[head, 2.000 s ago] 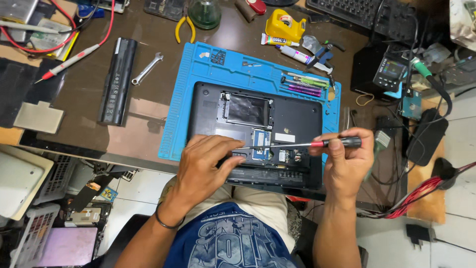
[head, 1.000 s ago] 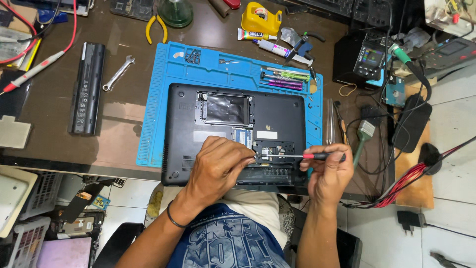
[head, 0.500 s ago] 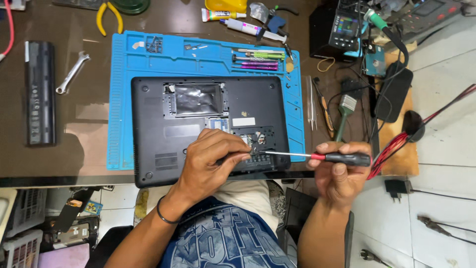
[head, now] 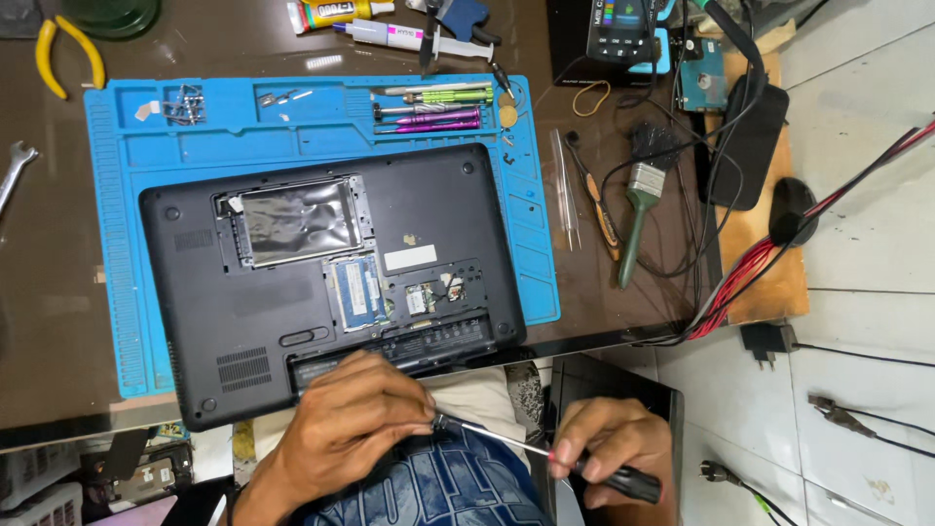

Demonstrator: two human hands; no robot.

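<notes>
Right hand [head: 612, 450] grips screwdriver [head: 545, 453] handle; left hand [head: 355, 419] pinches tip; shaft points up-left.

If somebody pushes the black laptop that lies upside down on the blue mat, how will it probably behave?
The black laptop lying upside down looks like a rigid, flat shell, so it would probably move as one piece without bending. The blue work mat seems rubbery, so it may grip rather than slide. Its near edge overhangs the brown table, so a push toward the person might tip it.

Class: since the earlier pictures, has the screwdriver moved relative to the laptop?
Yes. The screwdriver has come off the laptop, toward the person, past its near edge.
</notes>
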